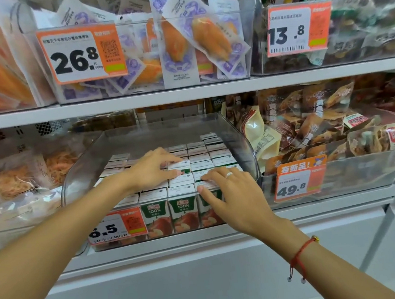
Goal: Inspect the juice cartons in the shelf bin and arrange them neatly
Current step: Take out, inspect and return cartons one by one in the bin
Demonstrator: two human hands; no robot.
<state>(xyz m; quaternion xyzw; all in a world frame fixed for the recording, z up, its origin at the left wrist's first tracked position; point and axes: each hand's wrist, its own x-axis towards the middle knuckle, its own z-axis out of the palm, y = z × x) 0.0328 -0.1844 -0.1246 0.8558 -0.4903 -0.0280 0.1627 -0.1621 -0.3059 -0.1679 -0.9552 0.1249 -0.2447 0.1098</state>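
Shelf bin (244, 142) — juice cartons (181, 207) under fingers (168, 163)

shop aisle, snack/drink shelving

retail store. white shelves (186, 94) stacked with clear plastic bins (156, 134) of packaged goods. orange price tags (81, 54) clipped on bin fronts: 26.8, 13.8 (298, 29), 49.8 (299, 180), with barcodes and a qr code. rows of identical juice cartons (182, 214), bagged snacks (310, 122) alongside.

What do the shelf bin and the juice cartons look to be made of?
Shelf bin: clear, glossy rigid plastic, probably acrylic; the cartons show through its walls. Juice cartons: seemingly coated paperboard, with flat folded white tops and smooth printed fronts.
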